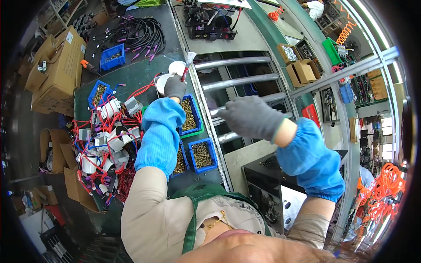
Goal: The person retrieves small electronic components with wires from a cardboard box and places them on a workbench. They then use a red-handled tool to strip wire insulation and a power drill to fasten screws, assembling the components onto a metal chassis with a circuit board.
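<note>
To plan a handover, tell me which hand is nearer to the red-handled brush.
Left. The left hand has the brush in its grip; the right hand is apart from it, off to the right, over the metal rollers.

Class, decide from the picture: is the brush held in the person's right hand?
No: the left hand holds the brush, while the right hand is over the metal rollers.
</note>
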`<state>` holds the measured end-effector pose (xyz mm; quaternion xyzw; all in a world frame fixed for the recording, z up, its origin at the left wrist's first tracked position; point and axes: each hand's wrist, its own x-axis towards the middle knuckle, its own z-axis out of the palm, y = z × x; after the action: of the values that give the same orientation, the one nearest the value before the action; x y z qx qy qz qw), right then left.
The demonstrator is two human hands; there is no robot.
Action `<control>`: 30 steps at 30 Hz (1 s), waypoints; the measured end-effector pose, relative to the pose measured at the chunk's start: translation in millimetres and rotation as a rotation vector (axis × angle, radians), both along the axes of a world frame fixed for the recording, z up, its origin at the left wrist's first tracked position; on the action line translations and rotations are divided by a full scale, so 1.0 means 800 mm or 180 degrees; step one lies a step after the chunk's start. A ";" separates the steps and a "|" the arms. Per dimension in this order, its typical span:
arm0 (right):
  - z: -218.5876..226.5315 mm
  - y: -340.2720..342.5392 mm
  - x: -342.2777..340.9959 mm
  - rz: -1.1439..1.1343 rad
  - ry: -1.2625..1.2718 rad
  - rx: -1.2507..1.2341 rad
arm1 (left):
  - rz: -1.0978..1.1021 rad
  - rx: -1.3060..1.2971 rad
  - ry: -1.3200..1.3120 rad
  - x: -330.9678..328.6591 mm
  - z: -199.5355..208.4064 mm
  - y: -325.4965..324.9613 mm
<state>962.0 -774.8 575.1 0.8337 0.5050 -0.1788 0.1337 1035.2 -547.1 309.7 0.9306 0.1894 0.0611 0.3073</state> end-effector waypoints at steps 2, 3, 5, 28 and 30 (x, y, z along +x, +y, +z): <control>-0.031 0.022 0.005 0.0299 0.0110 0.0218 | -0.0198 0.0083 -0.0183 0.002 0.008 0.006; -0.035 0.042 0.008 0.0309 0.0375 -0.0121 | -0.0242 0.0143 -0.0250 -0.003 0.008 0.016; -0.067 0.060 0.011 0.0213 0.0924 -0.0091 | 0.0230 -0.0035 -0.1063 -0.002 0.000 0.024; -0.262 0.182 0.114 -0.2953 0.1954 0.3392 | -0.0105 0.0349 -0.0751 -0.133 -0.029 0.075; -0.293 0.196 0.130 -0.3135 0.2049 0.3202 | -0.0122 0.0441 -0.0416 -0.125 -0.028 0.069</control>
<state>1066.3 -618.2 340.5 0.8295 0.1104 -0.2003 -0.5095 935.4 -491.6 287.1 0.9471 0.1464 0.1287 0.2550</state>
